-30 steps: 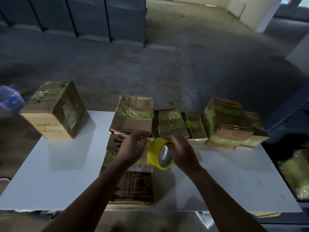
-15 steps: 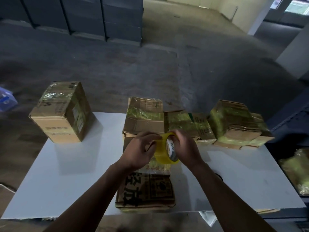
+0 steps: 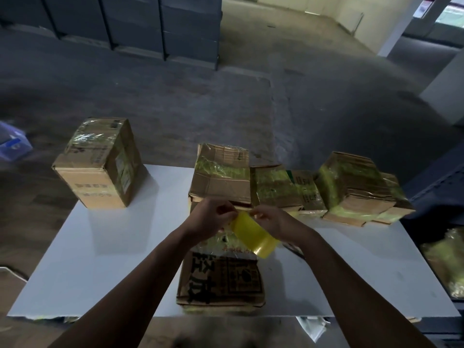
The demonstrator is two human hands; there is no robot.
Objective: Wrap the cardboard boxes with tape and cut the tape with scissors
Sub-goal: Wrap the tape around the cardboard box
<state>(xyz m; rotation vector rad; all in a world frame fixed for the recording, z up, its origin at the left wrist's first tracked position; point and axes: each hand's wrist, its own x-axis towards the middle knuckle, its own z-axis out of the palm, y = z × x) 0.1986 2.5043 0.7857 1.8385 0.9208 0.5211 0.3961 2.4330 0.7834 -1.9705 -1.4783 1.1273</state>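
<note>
A yellow tape roll [image 3: 253,234] hangs tilted between both hands, its outer band facing me. My left hand [image 3: 211,218] pinches at the roll's upper left edge, fingers curled. My right hand [image 3: 272,222] grips the roll from the right. Both are held just above a flat cardboard box [image 3: 221,285] with black printed characters, which lies at the front middle of the white table [image 3: 100,259]. Yellow tape shows on the box's far end under the hands. I cannot make out scissors; a dark object [image 3: 293,248] is partly hidden beneath my right wrist.
A tall taped box [image 3: 100,167] stands at the table's back left. Three taped boxes [image 3: 221,172] [image 3: 278,187] [image 3: 356,187] line the back edge. A taped bundle [image 3: 447,267] sits off the table's right side. Grey crates [image 3: 150,28] stand on the far floor.
The roll has turned from showing its open core to showing its outer yellow band. Both hands stayed close together on it above the flat box.
</note>
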